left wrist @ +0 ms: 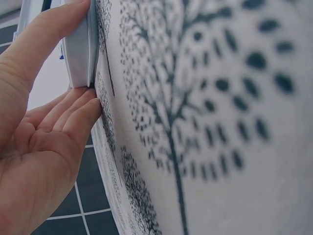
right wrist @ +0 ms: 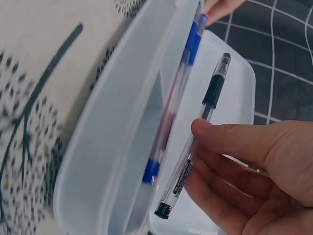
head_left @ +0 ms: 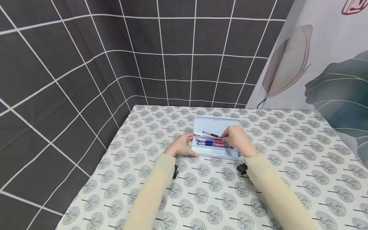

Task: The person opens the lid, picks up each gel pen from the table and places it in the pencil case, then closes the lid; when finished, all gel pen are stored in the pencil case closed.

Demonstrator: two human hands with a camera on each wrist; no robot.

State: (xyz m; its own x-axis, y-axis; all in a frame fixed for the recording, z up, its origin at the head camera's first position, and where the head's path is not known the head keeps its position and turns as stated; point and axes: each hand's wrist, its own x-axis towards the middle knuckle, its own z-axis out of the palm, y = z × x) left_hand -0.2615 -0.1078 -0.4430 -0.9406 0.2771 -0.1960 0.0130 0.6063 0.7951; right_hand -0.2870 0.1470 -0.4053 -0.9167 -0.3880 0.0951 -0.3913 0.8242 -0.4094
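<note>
A light blue pencil case point(head_left: 211, 154) lies with its lid point(head_left: 217, 123) raised at the back. My right hand point(head_left: 238, 139) pinches a clear pen with a black grip point(right wrist: 212, 91) between thumb and fingers, tilted above the case. In the tray lie several pens with blue point(head_left: 205, 143) and red parts; my right fingers partly cover their right ends in the head view. My left hand point(head_left: 180, 144) holds the left end of the case, thumb along the front wall point(left wrist: 80, 58) and fingers against the side.
The table wears a white cloth point(head_left: 201, 195) printed with grey trees. Behind and to the left hangs a dark curtain with white grid lines point(head_left: 178, 67). A pale curtain with leaf shapes point(head_left: 339, 92) hangs at the right.
</note>
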